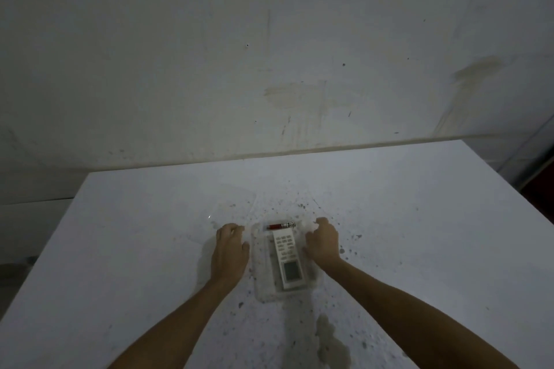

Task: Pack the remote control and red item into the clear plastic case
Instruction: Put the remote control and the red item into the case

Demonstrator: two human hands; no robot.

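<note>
A clear plastic case (263,289) lies on the white table in front of me. Inside it rests a white remote control (288,260) with its small screen toward me and its buttons away. Across the case's far end lies a small red item (277,227) with a metal clip. My left hand (230,249) presses against the case's left side, fingers curled at its far left corner. My right hand (323,243) grips the case's right side, fingers curled over the far right corner. Whether a lid covers the case is too hard to tell.
The white table (120,249) is speckled with dark spots and has a stain (332,344) near its front. Its far edge meets a marked white wall (269,54). The table's left edge drops off toward the floor.
</note>
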